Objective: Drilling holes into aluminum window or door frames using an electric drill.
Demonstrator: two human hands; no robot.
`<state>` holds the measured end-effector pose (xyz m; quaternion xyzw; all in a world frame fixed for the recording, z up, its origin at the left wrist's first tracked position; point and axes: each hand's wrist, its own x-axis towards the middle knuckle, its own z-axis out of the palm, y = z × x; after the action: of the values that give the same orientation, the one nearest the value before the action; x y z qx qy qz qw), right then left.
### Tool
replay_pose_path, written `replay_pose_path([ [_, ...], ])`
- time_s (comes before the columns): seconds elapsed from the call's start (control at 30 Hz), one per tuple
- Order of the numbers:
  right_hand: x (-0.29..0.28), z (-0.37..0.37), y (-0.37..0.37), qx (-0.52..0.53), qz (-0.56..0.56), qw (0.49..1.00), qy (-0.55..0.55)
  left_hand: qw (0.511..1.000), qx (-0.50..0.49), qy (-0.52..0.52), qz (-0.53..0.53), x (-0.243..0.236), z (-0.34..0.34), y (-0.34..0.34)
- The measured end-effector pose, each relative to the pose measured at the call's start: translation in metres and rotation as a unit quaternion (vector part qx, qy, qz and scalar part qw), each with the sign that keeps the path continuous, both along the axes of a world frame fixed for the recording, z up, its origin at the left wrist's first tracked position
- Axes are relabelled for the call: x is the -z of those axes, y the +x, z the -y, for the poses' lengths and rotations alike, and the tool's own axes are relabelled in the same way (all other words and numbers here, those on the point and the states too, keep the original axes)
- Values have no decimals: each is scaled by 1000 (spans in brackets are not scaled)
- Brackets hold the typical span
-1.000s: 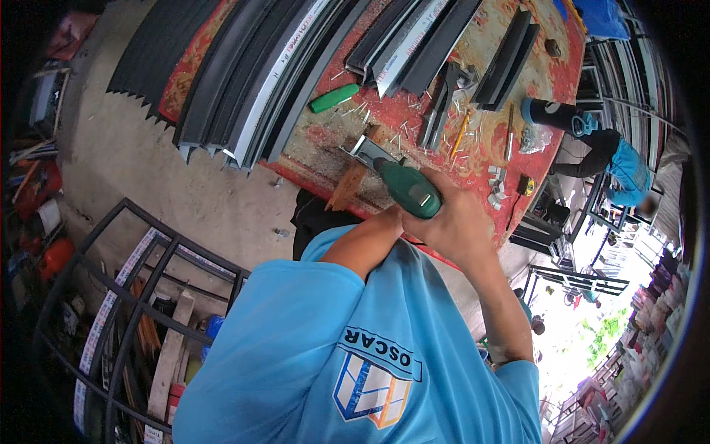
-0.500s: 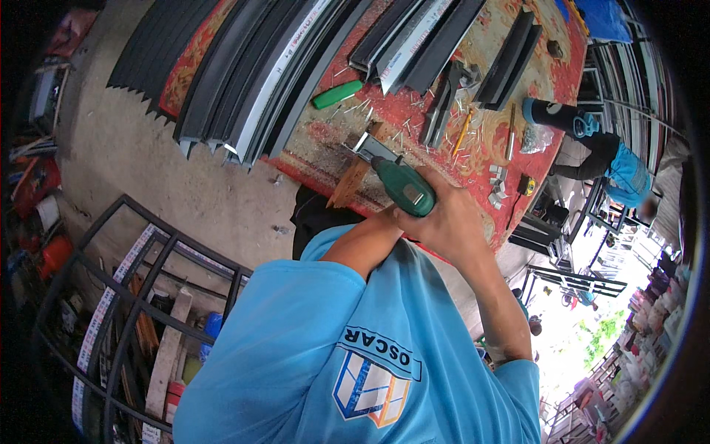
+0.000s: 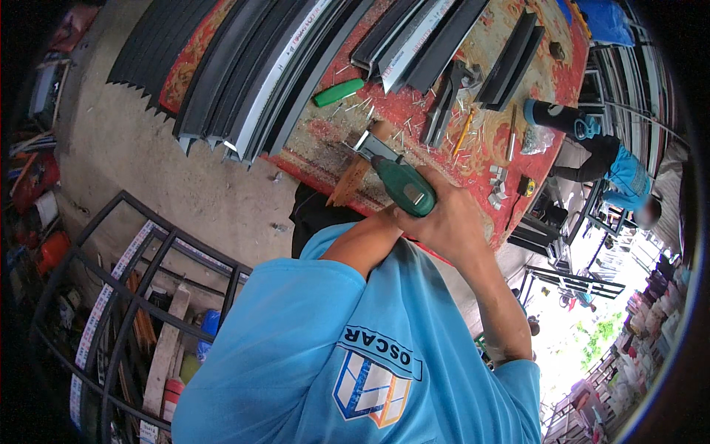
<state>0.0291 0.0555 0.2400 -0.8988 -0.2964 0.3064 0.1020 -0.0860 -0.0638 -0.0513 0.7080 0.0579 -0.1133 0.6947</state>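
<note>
My right hand (image 3: 452, 218) is wrapped round the body of a green power drill (image 3: 405, 186) over the near edge of the table. At the drill's front end is a small metal piece (image 3: 367, 143), just above a wooden block (image 3: 352, 177). Whether the drill touches either is unclear. My left forearm (image 3: 364, 243) reaches in from the left and passes behind the right hand and drill. The left hand's fingers are hidden there, so what they hold cannot be seen.
The red patterned table (image 3: 484, 159) bears dark metal profiles (image 3: 244, 81), a green-handled tool (image 3: 339, 92), a yellow pencil (image 3: 464, 130), a dark bottle (image 3: 553, 116), a tape measure (image 3: 526, 186) and scattered small pieces. A black metal frame (image 3: 140, 296) stands at left. A person (image 3: 625, 174) works at right.
Almost nothing differs at my hands; the drill stays in place in my right hand. The person at the right has shifted slightly.
</note>
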Motion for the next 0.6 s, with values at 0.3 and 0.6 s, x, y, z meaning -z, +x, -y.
replay_pose_path([
  [0.3, -1, -5, 4, -11, 5, 1000, -28, 998, -24, -58, -17, 0, 10, -14],
  [0.6, -2, -17, 20, -7, -18, 998, -58, 992, -52, -112, -38, 4, 18, -27],
])
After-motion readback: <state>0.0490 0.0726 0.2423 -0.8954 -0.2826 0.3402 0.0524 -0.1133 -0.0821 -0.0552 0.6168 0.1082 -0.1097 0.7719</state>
